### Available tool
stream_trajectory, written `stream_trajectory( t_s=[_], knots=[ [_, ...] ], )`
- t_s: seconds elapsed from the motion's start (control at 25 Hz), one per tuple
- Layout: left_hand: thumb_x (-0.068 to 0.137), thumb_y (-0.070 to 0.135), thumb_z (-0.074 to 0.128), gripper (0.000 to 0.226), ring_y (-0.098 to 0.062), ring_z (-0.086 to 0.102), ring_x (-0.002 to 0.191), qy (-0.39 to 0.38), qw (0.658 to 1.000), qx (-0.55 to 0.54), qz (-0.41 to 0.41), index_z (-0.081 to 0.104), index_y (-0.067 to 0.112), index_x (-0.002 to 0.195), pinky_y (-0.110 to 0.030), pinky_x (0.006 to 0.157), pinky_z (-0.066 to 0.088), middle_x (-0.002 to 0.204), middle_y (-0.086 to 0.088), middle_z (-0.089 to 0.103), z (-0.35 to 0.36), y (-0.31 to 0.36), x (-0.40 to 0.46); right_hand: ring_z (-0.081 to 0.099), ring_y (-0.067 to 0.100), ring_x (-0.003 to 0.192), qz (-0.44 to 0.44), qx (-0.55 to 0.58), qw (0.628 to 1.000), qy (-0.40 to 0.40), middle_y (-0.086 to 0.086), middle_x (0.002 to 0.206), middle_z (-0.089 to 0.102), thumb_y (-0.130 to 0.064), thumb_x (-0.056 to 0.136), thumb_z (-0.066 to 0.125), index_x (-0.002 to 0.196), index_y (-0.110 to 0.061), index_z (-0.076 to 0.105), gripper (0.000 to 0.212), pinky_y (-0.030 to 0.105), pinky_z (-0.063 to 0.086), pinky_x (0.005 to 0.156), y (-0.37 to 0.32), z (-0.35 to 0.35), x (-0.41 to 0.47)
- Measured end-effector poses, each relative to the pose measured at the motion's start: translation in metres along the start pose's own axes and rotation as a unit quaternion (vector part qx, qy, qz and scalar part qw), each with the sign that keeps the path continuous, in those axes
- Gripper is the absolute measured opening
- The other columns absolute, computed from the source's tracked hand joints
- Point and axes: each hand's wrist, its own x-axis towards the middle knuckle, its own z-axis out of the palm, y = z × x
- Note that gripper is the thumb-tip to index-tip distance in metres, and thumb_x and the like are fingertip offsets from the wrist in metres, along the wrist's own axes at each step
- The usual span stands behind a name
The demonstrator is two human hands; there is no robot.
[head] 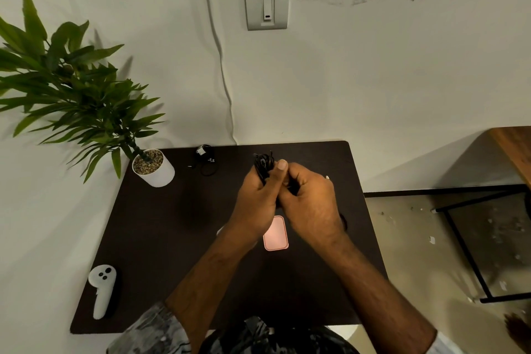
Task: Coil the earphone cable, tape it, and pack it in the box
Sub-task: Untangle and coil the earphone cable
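Above the dark surface, both hands meet over its middle. Largest beside them is a potted plant at the far left corner, then a white controller near the front left edge. The left hand and right hand press together, fingers curled around a bundle of black earphone cable, whose thin glossy loops stick up past the left thumb. A small pink box lies below the wrists.
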Motion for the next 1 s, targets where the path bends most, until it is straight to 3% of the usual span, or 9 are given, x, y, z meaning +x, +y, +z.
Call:
stream_trajectory(
  t_s=[0.08, 0.2, 0.32, 0.44, 0.52, 0.68, 0.76, 0.88, 1.0],
  knots=[
    [0.105, 0.042, 0.046, 0.043, -0.013, 0.073, 0.081, 0.049, 0.999, -0.007, -0.019, 0.064, 0.003, 0.108, -0.022, 0.068, 0.058, 0.089, -0.007, 0.072, 0.003, 0.000, 0.000, 0.072, 0.005, 0.084, -0.012, -0.001, 1.000, -0.018, -0.009, 0.093, 0.078, -0.017, 0.099, 0.071, 0.108, -0.022, 0.078, 0.012, 0.013, 0.057, 0.073, -0.005, 0.000, -0.003],
    [0.108, 0.039, 0.041, 0.041, -0.020, 0.074, 0.089, 0.082, 0.996, -0.026, -0.030, 0.066, 0.007, 0.106, -0.030, 0.078, 0.060, 0.098, -0.015, 0.074, -0.001, 0.001, 0.003, 0.072, -0.005, 0.102, -0.025, 0.019, 0.999, -0.044, -0.015, 0.121, 0.076, -0.018, 0.097, 0.074, 0.125, -0.024, 0.077, 0.028, 0.012, 0.057, 0.091, -0.007, 0.001, -0.004],
    [0.109, 0.040, 0.039, 0.041, -0.031, 0.073, 0.098, 0.095, 0.994, -0.043, -0.026, 0.067, 0.011, 0.098, -0.042, 0.087, 0.060, 0.101, -0.018, 0.074, -0.003, 0.004, 0.004, 0.072, -0.006, 0.101, -0.005, 0.042, 0.999, 0.005, -0.012, 0.112, 0.078, -0.026, 0.094, 0.078, 0.115, -0.025, 0.079, 0.021, 0.015, 0.060, 0.085, -0.007, 0.003, -0.005],
    [0.109, 0.038, 0.039, 0.039, -0.014, 0.075, 0.086, 0.109, 0.994, -0.005, -0.007, 0.063, 0.014, 0.092, -0.025, 0.071, 0.058, 0.089, -0.012, 0.073, -0.003, 0.009, 0.003, 0.068, -0.001, 0.094, -0.020, 0.010, 0.995, 0.093, -0.014, 0.105, 0.070, -0.031, 0.093, 0.079, 0.109, -0.028, 0.074, 0.017, 0.011, 0.056, 0.075, -0.009, 0.001, -0.002],
    [0.109, 0.039, 0.038, 0.037, -0.003, 0.066, 0.061, 0.062, 0.996, 0.055, 0.021, 0.063, 0.020, 0.090, -0.022, 0.059, 0.054, 0.072, -0.002, 0.063, -0.004, 0.010, 0.000, 0.069, 0.002, 0.091, -0.006, 0.045, 0.996, 0.077, -0.010, 0.104, 0.069, -0.035, 0.094, 0.077, 0.114, -0.027, 0.073, 0.022, 0.013, 0.056, 0.072, -0.009, -0.006, 0.005],
    [0.108, 0.043, 0.041, 0.027, 0.000, 0.058, 0.057, -0.035, 0.970, 0.238, 0.030, 0.059, 0.037, 0.089, -0.039, 0.064, 0.057, 0.067, 0.011, 0.059, -0.012, 0.005, -0.002, 0.073, 0.014, 0.092, 0.009, 0.052, 0.995, -0.086, -0.011, 0.106, 0.075, -0.044, 0.093, 0.076, 0.131, -0.034, 0.071, 0.040, 0.038, 0.066, 0.077, -0.003, -0.021, 0.023],
    [0.108, 0.036, 0.042, 0.026, -0.004, 0.055, 0.055, -0.047, 0.952, 0.301, 0.038, 0.055, 0.035, 0.085, -0.027, 0.057, 0.048, 0.066, 0.010, 0.055, -0.010, 0.007, -0.003, 0.074, 0.011, 0.088, -0.015, 0.037, 0.993, -0.113, -0.009, 0.096, 0.076, -0.040, 0.092, 0.077, 0.129, -0.033, 0.074, 0.037, 0.033, 0.065, 0.079, 0.000, -0.028, 0.027],
    [0.108, 0.031, 0.044, 0.023, -0.007, 0.049, 0.057, -0.076, 0.933, 0.351, 0.031, 0.057, 0.026, 0.089, -0.018, 0.056, 0.035, 0.069, 0.008, 0.052, -0.011, 0.010, -0.002, 0.069, 0.006, 0.070, -0.020, 0.041, 0.991, -0.122, -0.007, 0.082, 0.072, -0.031, 0.091, 0.081, 0.116, -0.027, 0.076, 0.026, 0.020, 0.058, 0.065, 0.004, -0.035, 0.029],
    [0.107, 0.032, 0.047, 0.023, -0.007, 0.052, 0.063, -0.110, 0.927, 0.356, 0.028, 0.063, 0.018, 0.099, -0.026, 0.062, 0.042, 0.075, 0.005, 0.058, -0.016, 0.009, 0.003, 0.073, 0.019, 0.068, -0.001, 0.058, 0.989, -0.136, 0.004, 0.083, 0.072, -0.025, 0.091, 0.081, 0.104, -0.019, 0.073, 0.017, 0.033, 0.064, 0.065, 0.005, -0.040, 0.031]
  ],
)
